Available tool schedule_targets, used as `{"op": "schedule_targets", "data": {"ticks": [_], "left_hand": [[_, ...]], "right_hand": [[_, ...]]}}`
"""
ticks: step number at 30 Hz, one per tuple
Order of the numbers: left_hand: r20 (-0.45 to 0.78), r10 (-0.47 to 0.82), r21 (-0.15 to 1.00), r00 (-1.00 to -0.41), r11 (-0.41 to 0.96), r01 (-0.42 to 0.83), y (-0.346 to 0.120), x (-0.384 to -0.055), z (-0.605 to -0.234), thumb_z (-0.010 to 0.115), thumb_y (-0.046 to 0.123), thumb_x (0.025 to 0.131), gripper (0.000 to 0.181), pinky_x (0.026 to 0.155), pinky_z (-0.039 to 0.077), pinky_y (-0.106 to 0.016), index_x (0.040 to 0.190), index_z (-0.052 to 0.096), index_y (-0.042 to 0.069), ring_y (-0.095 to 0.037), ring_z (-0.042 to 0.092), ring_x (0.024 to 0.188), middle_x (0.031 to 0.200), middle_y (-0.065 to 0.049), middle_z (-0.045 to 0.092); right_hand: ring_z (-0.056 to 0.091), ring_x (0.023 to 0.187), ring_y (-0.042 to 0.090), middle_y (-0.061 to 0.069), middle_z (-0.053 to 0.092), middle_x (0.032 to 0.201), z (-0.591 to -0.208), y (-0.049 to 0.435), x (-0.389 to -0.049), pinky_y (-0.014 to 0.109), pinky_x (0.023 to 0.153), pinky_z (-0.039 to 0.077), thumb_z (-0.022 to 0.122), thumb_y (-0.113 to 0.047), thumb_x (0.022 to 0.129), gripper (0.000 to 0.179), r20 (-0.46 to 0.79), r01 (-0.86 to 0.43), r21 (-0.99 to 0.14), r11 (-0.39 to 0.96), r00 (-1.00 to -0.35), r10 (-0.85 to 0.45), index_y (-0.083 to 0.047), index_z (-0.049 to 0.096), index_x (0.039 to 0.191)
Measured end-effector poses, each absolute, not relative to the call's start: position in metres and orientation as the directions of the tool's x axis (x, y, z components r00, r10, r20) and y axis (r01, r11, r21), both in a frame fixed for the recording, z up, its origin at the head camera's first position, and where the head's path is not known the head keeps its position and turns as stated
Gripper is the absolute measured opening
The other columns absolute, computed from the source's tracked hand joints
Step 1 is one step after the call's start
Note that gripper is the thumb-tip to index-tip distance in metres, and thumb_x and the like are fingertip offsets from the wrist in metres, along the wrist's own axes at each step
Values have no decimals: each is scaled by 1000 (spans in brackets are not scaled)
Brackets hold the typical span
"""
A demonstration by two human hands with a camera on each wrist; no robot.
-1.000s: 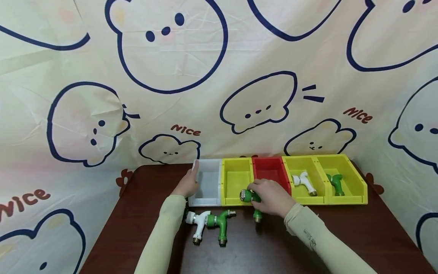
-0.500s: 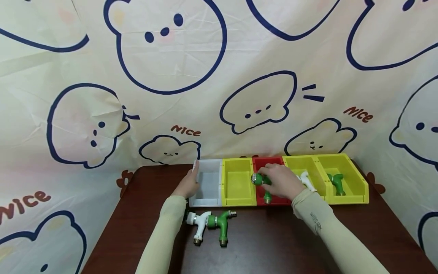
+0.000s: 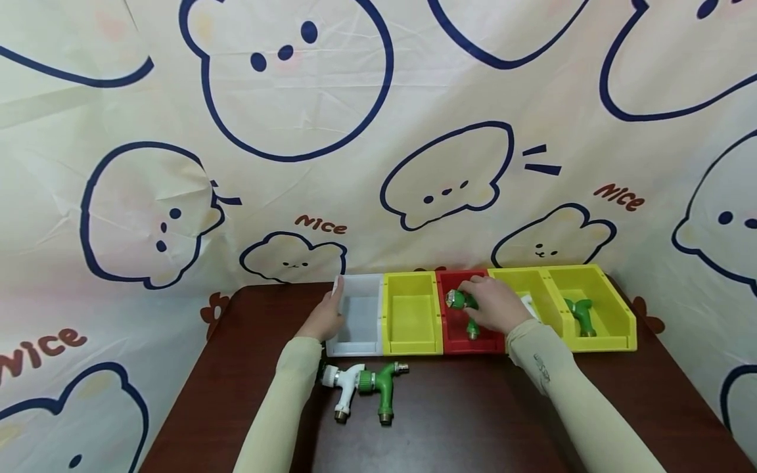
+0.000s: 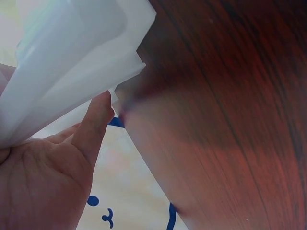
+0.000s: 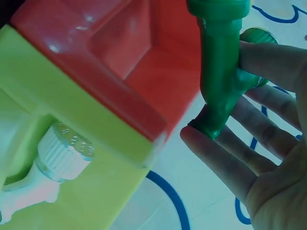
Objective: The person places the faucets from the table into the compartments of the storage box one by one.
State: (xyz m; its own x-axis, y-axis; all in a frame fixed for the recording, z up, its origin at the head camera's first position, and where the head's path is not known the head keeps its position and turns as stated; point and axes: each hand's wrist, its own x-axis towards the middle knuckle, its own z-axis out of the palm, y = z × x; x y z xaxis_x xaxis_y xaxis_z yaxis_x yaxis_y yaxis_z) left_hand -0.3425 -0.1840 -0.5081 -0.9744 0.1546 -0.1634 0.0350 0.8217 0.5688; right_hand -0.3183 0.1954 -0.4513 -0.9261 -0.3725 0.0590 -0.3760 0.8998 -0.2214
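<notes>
My right hand (image 3: 497,305) grips a green tap (image 3: 472,328) over the red bin (image 3: 446,338). In the right wrist view the green tap (image 5: 220,62) hangs between thumb and fingers, beside the red bin's wall. My left hand (image 3: 324,318) holds the left side of the grey-white bin (image 3: 362,322). The left wrist view shows that bin's wall (image 4: 72,72) between the digits of the left hand (image 4: 53,177). On the table in front of the bins lie a white tap (image 3: 345,387) and another green tap (image 3: 384,391), side by side.
A yellow bin (image 3: 412,346) stands between the grey-white and red ones. Two more yellow bins are on the right, one with a white tap (image 5: 64,153), the other with a green tap (image 3: 582,316). A patterned cloth (image 3: 443,98) hangs behind the dark wooden table (image 3: 473,420).
My right hand has carried the green tap rightward and away from me, from in front of the yellow bin to over the red bin. My left hand has stayed at the grey-white bin.
</notes>
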Motion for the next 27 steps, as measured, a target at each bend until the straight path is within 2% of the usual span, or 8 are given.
{"op": "schedule_targets", "data": {"ticks": [4, 11, 27], "left_hand": [[-163, 149, 573, -975, 819, 29, -181, -343, -509, 49, -2, 101, 89, 95, 47, -47, 168, -3, 26, -35, 56, 123, 170, -22, 19], [-164, 141, 572, -976, 820, 23, -182, -346, -511, 49, -1, 101, 89, 94, 46, -46, 168, -2, 26, -35, 55, 125, 171, -22, 19], [-164, 154, 561, -974, 827, 36, -185, -345, -510, 49, -3, 99, 91, 82, 47, -42, 168, -3, 25, -32, 59, 109, 170, -24, 19]], "right_hand": [[65, 104, 27, 11, 72, 121, -457, 199, -322, 54, 100, 53, 86, -28, 86, 54, 63, -365, -216, 906, -931, -360, -11, 68, 134], [65, 112, 31, 13, 70, 129, -463, 196, -331, 56, 103, 51, 86, -27, 85, 57, 66, -364, -190, 912, -931, -358, -12, 67, 137], [62, 112, 30, 12, 70, 125, -473, 187, -339, 56, 105, 49, 85, -25, 86, 52, 3, -364, -135, 922, -930, -367, -11, 68, 134]]}}
